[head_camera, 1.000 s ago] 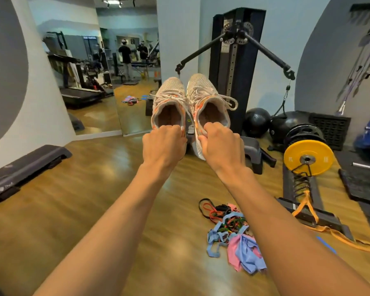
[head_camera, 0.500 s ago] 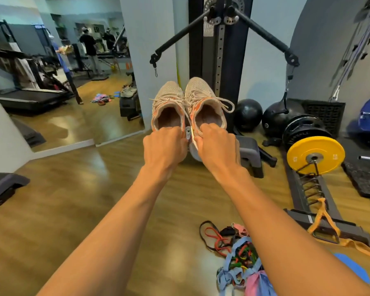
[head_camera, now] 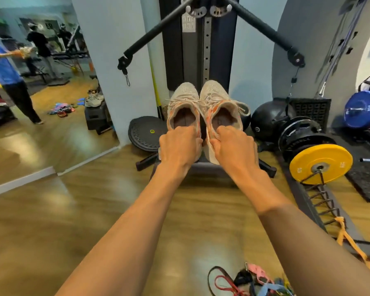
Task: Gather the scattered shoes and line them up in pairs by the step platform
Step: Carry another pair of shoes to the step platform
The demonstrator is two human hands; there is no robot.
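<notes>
as arms reach forward, left hand [head_camera: 179,147] and right hand [head_camera: 233,146] grip shoes [head_camera: 203,110].

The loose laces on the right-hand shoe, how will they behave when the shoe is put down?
The laces look floppy: a loop hangs off the side of the right shoe, so it will probably trail on the floor. The right hand grips only the heel, so the laces may swing.
</notes>
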